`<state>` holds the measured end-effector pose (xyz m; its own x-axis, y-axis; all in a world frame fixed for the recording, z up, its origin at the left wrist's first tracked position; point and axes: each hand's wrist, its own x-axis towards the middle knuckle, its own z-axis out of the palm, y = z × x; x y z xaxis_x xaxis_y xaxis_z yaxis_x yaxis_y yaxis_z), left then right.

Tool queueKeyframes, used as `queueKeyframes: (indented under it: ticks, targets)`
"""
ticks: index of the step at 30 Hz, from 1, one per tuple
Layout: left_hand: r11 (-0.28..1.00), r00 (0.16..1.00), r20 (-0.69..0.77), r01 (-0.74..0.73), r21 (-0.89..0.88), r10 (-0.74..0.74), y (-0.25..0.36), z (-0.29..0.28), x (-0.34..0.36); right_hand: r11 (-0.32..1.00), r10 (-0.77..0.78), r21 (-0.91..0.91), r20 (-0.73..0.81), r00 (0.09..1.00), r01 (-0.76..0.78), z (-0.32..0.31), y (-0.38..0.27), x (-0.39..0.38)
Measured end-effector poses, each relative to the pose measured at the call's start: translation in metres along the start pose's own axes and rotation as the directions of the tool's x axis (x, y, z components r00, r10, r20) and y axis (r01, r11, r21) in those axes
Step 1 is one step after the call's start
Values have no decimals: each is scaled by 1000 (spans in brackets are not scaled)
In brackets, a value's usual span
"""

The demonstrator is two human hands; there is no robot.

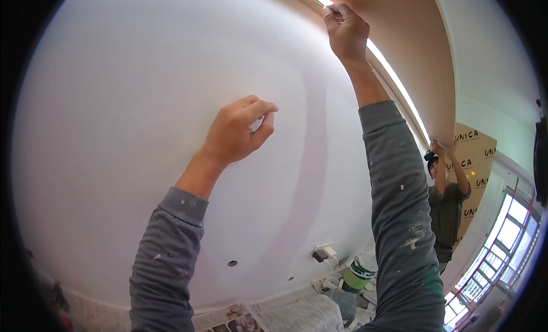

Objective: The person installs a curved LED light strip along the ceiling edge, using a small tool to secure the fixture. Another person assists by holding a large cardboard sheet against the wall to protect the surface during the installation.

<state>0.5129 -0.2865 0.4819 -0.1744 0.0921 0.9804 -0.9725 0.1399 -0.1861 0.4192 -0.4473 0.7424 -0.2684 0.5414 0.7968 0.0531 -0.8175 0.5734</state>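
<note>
My right hand (347,32) is raised to a wooden overhead panel (411,41), beside the bright light strip (399,83) along its edge. Its fingers are closed in a pinch; what they hold is too small to make out. Lower and to the left, my left hand (240,129) is in front of the pale wall (142,92), thumb and forefinger brought close together. Anything between those fingertips is hidden or too small to name. Both grey sleeves carry pale splatters.
A co-worker (448,212) at right reaches up to the same panel. Below are newspaper sheets (297,315), a green-and-white bucket (359,275) and a wall socket with a black plug (321,254). The wall has a round hole (232,263). Windows (496,252) stand at far right.
</note>
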Motion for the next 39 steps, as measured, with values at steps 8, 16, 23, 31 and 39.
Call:
queueKeyframes:
  ticks: [8,16,23,31,39]
  targets:
    - [994,994,-19,111,-5,-111,5,6,10,981,174,102,-52,983,-168,6,0,-11]
    - [987,928,-368,111,120,-60,-16,30,153,670,668,515,-106,736,-534,29,-8,-95]
    - [890,918,-393,136,436,52,-47,70,225,441,755,688,62,652,-576,10,-17,-108]
    - [873,839,-544,272,406,-9,-57,100,258,486,738,678,20,674,-552,3,-19,-113]
    - [951,811,-557,288,114,-179,-40,105,260,561,707,654,-61,704,-507,-1,-19,-115]
